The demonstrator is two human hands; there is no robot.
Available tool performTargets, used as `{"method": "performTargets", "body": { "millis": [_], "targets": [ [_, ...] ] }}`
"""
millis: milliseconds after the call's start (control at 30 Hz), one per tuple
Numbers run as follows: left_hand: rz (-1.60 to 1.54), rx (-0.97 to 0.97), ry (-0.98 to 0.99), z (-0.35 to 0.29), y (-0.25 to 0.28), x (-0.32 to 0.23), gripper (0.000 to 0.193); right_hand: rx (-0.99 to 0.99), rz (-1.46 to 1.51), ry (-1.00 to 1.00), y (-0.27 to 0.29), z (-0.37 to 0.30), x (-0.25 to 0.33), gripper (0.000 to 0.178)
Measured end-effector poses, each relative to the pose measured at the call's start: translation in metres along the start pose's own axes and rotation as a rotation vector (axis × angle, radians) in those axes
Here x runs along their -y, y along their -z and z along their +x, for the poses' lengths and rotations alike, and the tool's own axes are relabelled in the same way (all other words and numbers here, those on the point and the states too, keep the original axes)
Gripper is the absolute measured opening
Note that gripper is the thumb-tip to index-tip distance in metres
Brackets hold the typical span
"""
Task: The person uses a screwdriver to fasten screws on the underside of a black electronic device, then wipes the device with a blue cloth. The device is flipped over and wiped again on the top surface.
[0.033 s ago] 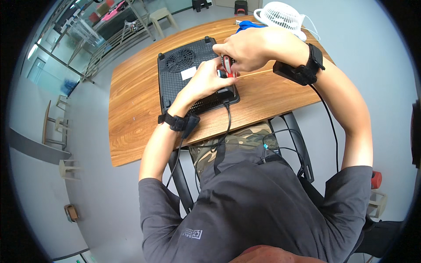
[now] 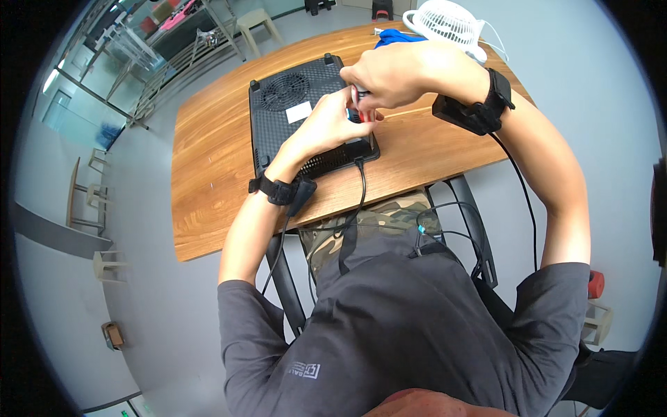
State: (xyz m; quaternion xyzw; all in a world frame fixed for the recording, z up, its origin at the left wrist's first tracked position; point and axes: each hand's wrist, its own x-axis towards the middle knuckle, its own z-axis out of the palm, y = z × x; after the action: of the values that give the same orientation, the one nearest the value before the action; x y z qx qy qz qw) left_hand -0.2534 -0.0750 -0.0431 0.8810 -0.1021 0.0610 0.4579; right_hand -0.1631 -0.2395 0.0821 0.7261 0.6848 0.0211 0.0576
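Note:
A black flat appliance, like an induction cooker, point(image 2: 267, 132) lies underside up on the wooden table, its round fan grille and small feet showing. My right hand point(image 2: 390, 75) is closed around the handle of a red, grey and black screwdriver point(image 2: 367, 117), held upright over the appliance's right side. Lower on that tool, the thumb and fingers of my left hand point(image 2: 323, 128) close in around it. The left wrist passes over the appliance's near part. Fingers hide the screwdriver's tip and the spot it meets. A white label point(image 2: 299, 112) sits beside my left hand.
A white fan point(image 2: 445, 22) and a blue cloth point(image 2: 396, 38) are at the table's far right. The appliance's black cord point(image 2: 362, 184) runs off the near edge of the table point(image 2: 208, 222). Cables hang from both my wrist straps.
My right hand has turned slightly and risen a little around the screwdriver, covering more of its handle. My left hand stays nearly in place, and the appliance lies as before.

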Motion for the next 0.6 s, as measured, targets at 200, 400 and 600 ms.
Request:
{"method": "performTargets", "body": {
  "millis": [200, 400, 600],
  "targets": [
    [-0.044, -0.104, -0.044, 0.001, -0.003, -0.021, 0.041, 0.154, -0.022, -0.317, 0.009, 0.009, 0.015, 0.059],
    [0.006, -0.151, -0.011, 0.001, 0.000, -0.025, 0.055, 0.130, -0.008, -0.140, 0.010, -0.001, 0.006, 0.040],
    [-0.101, -0.062, -0.046, 0.002, -0.001, -0.017, 0.044, 0.161, 0.077, -0.136, 0.002, 0.003, 0.008, 0.034]
  ]
}}
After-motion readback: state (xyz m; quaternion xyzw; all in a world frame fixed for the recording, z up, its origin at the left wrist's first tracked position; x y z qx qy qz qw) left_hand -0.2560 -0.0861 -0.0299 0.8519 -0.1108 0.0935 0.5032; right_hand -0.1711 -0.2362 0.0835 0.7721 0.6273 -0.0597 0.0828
